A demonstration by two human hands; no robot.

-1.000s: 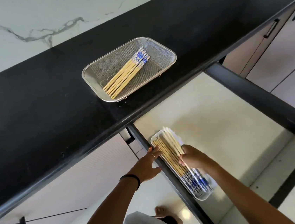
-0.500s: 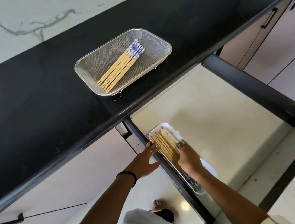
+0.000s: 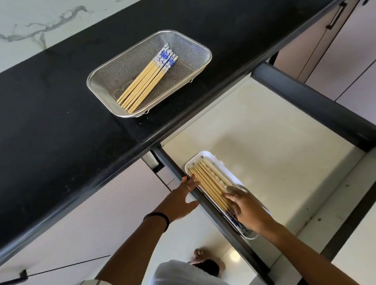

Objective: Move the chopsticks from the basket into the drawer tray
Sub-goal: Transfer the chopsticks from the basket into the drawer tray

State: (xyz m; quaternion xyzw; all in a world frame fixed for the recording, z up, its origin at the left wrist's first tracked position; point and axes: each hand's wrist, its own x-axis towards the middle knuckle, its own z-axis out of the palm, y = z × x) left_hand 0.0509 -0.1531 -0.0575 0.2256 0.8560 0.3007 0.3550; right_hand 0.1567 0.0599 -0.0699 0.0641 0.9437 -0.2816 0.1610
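My right hand (image 3: 248, 208) lies flat over the chopsticks in the tray (image 3: 210, 186), fingers straight and spread, pressing on the bundle near its middle, nothing grasped, grip released. My left hand (image 3: 179, 202) is also released: fingers extended, fingertips resting on the dark side rail of the drawer (image 3: 276, 146), just beside the tray's left edge. The white tray (image 3: 209, 157) sits in the open drawer against that left rail, long axis running front to back; the sticks in it lie parallel along its length, plain tips toward the far end, blue-patterned ends near me and mostly hidden under my right wrist. A second batch, the chopsticks in the basket (image 3: 149, 78), is on the black tabletop (image 3: 40, 126) above: a neat side-by-side row, diagonal, blue-patterned ends toward the far right corner, plain tips toward the near left. The mesh basket (image 3: 96, 82) stands near the tabletop's front edge, well apart from both hands. Black band on my left wrist, ring visible on each hand. Exact stick count in the tray: can't tell.
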